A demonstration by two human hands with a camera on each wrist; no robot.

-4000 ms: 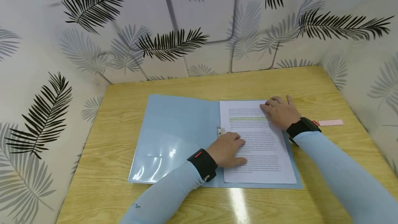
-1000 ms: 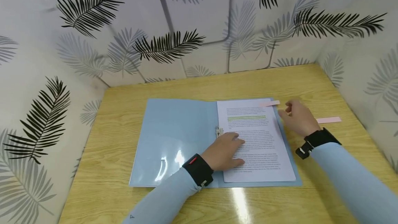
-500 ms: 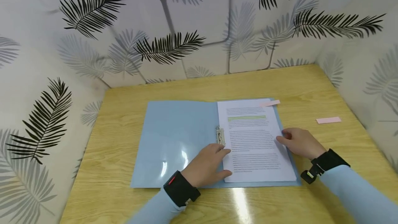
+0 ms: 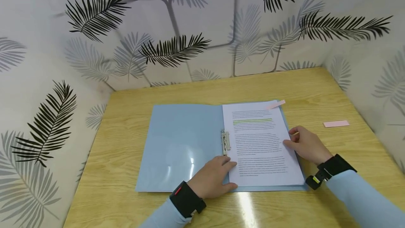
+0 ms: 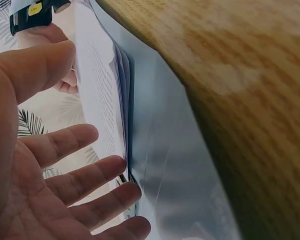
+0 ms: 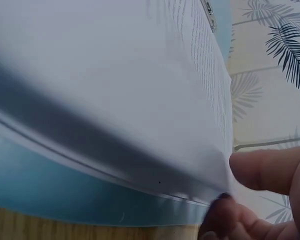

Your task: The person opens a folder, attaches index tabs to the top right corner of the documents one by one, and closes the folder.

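A light blue folder (image 4: 180, 133) lies spread flat, with a stack of printed sheets (image 4: 257, 180) on its right side. Green highlighted lines cross the top sheet, and a pink sticky strip (image 4: 276, 104) juts past its upper right corner. My right hand (image 4: 308, 146) pinches the top sheet's right edge between thumb and fingers; in the right wrist view that sheet (image 6: 115, 90) is lifted slightly from those beneath. Near the lower left edge of the sheets rests my left hand (image 4: 212, 177), fingers relaxed and spread, just below the metal clip (image 4: 225, 141).
Another pink strip (image 4: 336, 124) lies on the wooden table (image 4: 133, 96) to the right of the folder. A leaf-patterned wall (image 4: 215, 20) borders the table at the back and both sides.
The pink strip has appeared at the page's upper right corner. My right hand has moved down from there to the sheet's right edge; my left hand has slid down and left off the text.
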